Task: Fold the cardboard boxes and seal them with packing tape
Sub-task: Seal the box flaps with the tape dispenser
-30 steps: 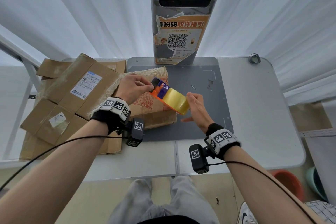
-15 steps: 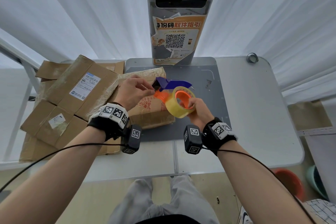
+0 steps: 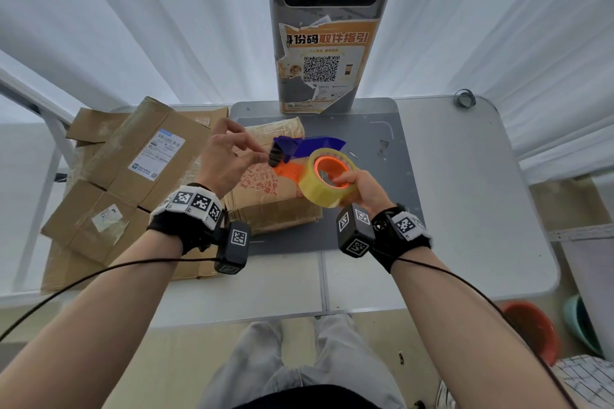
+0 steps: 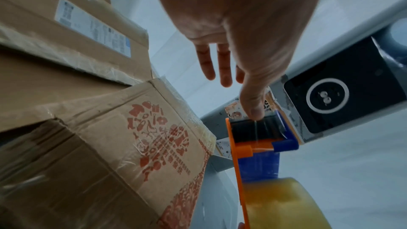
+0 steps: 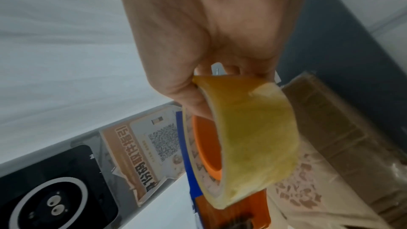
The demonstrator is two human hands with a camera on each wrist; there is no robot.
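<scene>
An orange and blue tape dispenser point(image 3: 319, 144) with a yellow tape roll point(image 3: 319, 191) is held in the air above a taped cardboard box with red print point(image 3: 262, 183). My right hand point(image 3: 345, 181) grips the roll, fingers hooked into its orange core and thumb on the rim point(image 5: 193, 100). My left hand point(image 3: 262, 156) pinches the tape end at the dispenser's black roller point(image 4: 253, 128), thumb on top, its other fingers point(image 4: 207, 62) spread straight. The index finger is hidden behind the thumb. The box lies on a dark grey mat point(image 3: 392, 196).
Several flattened and taped cardboard boxes point(image 3: 133, 169) are piled on the table's left side. A kiosk post with a QR poster point(image 3: 325, 60) stands at the back middle. A small tape ring point(image 3: 464, 98) sits at the back right corner. A red bucket point(image 3: 531, 329) stands under the table's right end.
My right hand went from lying flat against the roll to gripping through its core, and the roll turned its open side up. The left hand's outer fingers spread out.
</scene>
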